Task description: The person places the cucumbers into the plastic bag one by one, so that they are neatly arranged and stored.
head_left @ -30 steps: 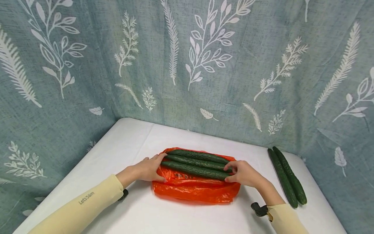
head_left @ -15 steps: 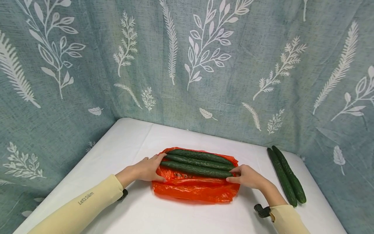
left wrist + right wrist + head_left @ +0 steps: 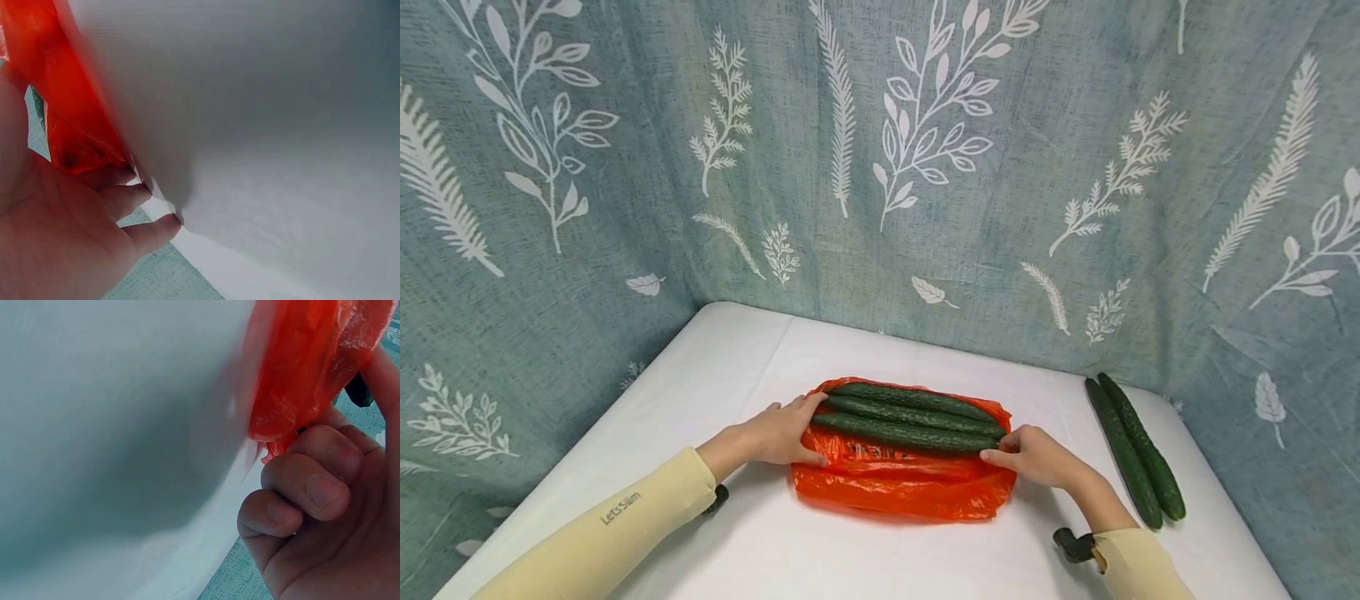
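Three long dark green cucumbers (image 3: pixel 910 433) lie side by side on an orange-red plastic bag (image 3: pixel 895 496), its near part spread out in front of them. My left hand (image 3: pixel 786 429) is spread across the bag's left end, index finger by the cucumber ends and thumb on the film. In the left wrist view, its other fingers (image 3: pixel 150 237) reach down to the table beside the bag. At the right end, my right hand (image 3: pixel 1037 454) has thumb and index finger around the tip of the nearest cucumber. Its remaining fingers (image 3: pixel 325 490) are curled in the right wrist view.
Two more cucumbers (image 3: pixel 1131 454) lie together near the right edge of the white table (image 3: pixel 850 558). A blue-green curtain (image 3: pixel 880 167) with white leaf prints stands around the back and sides.
My right fingers have shifted from over the cucumbers to the nearest one's right tip. The near and middle cucumbers' right ends have moved slightly right and back. The left hand stays in place.
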A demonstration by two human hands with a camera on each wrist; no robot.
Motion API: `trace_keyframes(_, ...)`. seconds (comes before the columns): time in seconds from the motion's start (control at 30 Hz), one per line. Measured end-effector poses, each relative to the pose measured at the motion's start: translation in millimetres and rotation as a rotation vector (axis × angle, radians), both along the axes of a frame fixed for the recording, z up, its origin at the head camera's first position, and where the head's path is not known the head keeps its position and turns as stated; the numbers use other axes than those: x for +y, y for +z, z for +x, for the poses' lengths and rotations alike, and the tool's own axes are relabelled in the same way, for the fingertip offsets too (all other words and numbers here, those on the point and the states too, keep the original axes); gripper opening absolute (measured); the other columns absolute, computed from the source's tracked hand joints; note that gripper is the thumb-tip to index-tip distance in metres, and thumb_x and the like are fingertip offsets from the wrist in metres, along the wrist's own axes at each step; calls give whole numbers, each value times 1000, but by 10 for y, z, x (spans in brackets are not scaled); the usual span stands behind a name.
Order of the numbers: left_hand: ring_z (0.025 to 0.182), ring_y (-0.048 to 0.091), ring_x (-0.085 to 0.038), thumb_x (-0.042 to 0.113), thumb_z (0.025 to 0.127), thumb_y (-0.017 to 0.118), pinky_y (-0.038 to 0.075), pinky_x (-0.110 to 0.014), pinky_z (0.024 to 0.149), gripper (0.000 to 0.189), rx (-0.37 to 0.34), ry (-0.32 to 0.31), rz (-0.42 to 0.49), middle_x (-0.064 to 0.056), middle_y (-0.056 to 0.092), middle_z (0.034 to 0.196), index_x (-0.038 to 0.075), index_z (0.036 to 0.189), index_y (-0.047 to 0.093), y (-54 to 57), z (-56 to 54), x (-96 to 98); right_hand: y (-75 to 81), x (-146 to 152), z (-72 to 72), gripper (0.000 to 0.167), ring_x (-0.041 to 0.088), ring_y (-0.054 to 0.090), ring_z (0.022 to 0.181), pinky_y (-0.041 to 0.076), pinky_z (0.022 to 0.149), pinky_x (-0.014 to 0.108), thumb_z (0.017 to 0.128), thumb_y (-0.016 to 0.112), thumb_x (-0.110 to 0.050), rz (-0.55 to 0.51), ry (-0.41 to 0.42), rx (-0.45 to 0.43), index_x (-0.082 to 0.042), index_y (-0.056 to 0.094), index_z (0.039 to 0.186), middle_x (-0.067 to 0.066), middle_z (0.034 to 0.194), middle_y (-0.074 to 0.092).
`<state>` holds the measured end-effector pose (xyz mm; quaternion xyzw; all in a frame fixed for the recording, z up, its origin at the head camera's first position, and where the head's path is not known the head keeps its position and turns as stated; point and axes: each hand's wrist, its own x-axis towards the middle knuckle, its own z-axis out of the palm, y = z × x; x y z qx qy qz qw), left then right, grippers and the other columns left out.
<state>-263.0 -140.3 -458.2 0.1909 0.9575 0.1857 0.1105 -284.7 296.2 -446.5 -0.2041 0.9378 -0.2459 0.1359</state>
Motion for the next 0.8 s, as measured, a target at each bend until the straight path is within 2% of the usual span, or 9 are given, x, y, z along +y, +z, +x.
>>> trace_keyframes(0.2, 144, 41, -35, 60, 80, 77, 24, -59, 120, 109, -4, 1, -8, -18, 37, 158, 12, 159, 20, -9, -3, 1, -39, 10, 15, 47, 7, 23, 51, 22, 50, 25, 94, 69, -45, -29, 12, 29, -18, 47, 62, -8, 56, 25)
trace_keyframes(0.23, 144, 41, -35, 60, 80, 77, 24, -59, 119, 109, -3, 1, -11, -18, 37, 158, 12, 159, 20, -7, -4, 0, -49, 11, 17, 43, 8, 27, 53, 24, 51, 25, 93, 71, -44, -39, 4, 38, -16, 54, 66, -8, 57, 29)
trace_keyframes(0.33, 143, 41, -36, 60, 81, 77, 25, -58, 119, 109, 2, -1, -19, -19, 37, 158, 12, 160, 20, 1, -6, -5, -73, 16, 20, 32, 9, 34, 57, 29, 53, 25, 89, 76, -42, -65, -41, 39, -11, 73, 92, -7, 60, 37)
trace_keyframes(0.43, 143, 42, -37, 59, 81, 78, 26, -59, 119, 108, 5, -6, -17, -19, 38, 158, 11, 160, 20, 13, 0, -3, -82, 17, 18, 51, 11, 39, 62, 34, 54, 25, 86, 79, -40, -75, -93, 10, -10, 71, 126, -3, 63, 46)
trace_keyframes(0.47, 143, 41, -37, 59, 81, 78, 26, -59, 119, 109, 7, -7, -17, -19, 38, 158, 11, 160, 20, 15, 2, -2, -77, 17, 17, 52, 11, 38, 61, 33, 54, 25, 86, 79, -41, -76, -96, -4, -10, 70, 128, -2, 62, 45)
trace_keyframes(0.57, 144, 40, -36, 58, 81, 77, 26, -59, 118, 108, 9, -11, -20, -19, 38, 158, 11, 159, 20, 24, 9, -1, -57, 12, 16, 54, 11, 41, 67, 35, 56, 26, 88, 77, -41, -73, -82, -25, -5, 70, 128, 2, 74, 61)
trace_keyframes(0.63, 144, 40, -36, 59, 81, 77, 26, -59, 118, 108, 12, -12, -26, -19, 38, 158, 11, 160, 20, 29, 13, -2, -46, 7, 16, 54, 12, 42, 68, 35, 57, 27, 90, 75, -42, -65, -62, -34, -2, 70, 125, 3, 78, 63)
trace_keyframes(0.73, 143, 41, -37, 59, 82, 77, 25, -59, 119, 108, 8, -10, -25, -20, 38, 158, 11, 160, 19, 32, 17, 1, -50, 6, 12, 45, 10, 38, 62, 31, 56, 26, 93, 70, -44, -45, -24, -32, -1, 76, 103, -5, 69, 54)
trace_keyframes(0.8, 143, 42, -37, 59, 81, 77, 26, -59, 119, 108, 6, -7, -20, -20, 38, 157, 11, 160, 19, 28, 20, 4, -59, 6, 9, 40, 9, 30, 57, 27, 53, 25, 95, 68, -46, -37, -5, -27, -6, 72, 87, -6, 60, 36)
